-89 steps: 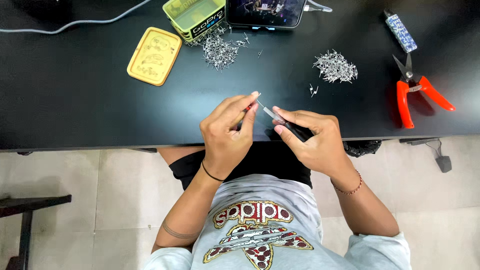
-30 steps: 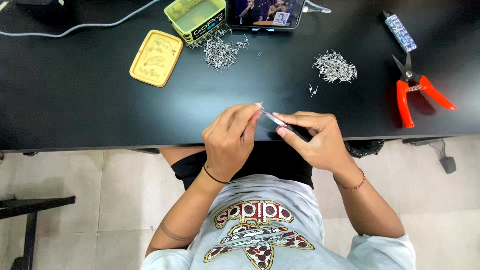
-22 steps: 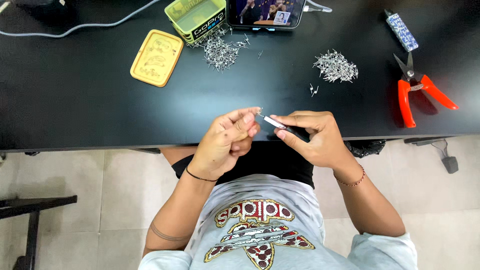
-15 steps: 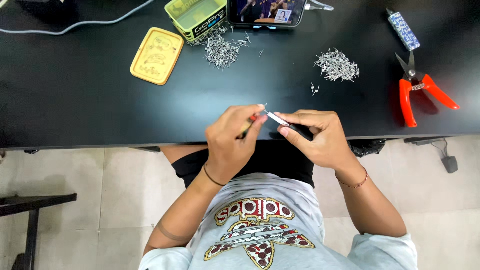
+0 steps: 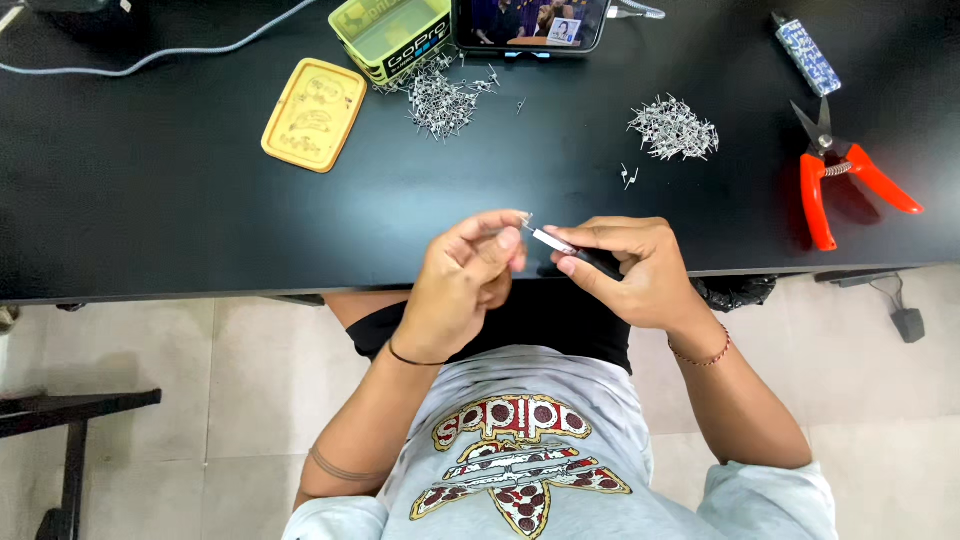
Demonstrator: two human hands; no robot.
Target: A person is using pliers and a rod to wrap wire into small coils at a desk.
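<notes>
A tiny metal piece [image 5: 526,219] sits pinched in the left hand [image 5: 462,285] fingertips, just over the worktop [image 5: 150,220] edge, meeting a slim black-handled tool [image 5: 578,253] that the right hand [image 5: 632,270] fingers clasp like a pen. Two piles of metal pieces [image 5: 672,128] lie beyond, near red snips [image 5: 838,180].

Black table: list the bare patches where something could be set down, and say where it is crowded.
On the black table, the widest bare stretch is the front left, below the yellow lid. A second runs mid-table between the left pile of metal pieces and the right pile. The back edge is crowded: green tin, phone, and orange cutters at right.
</notes>
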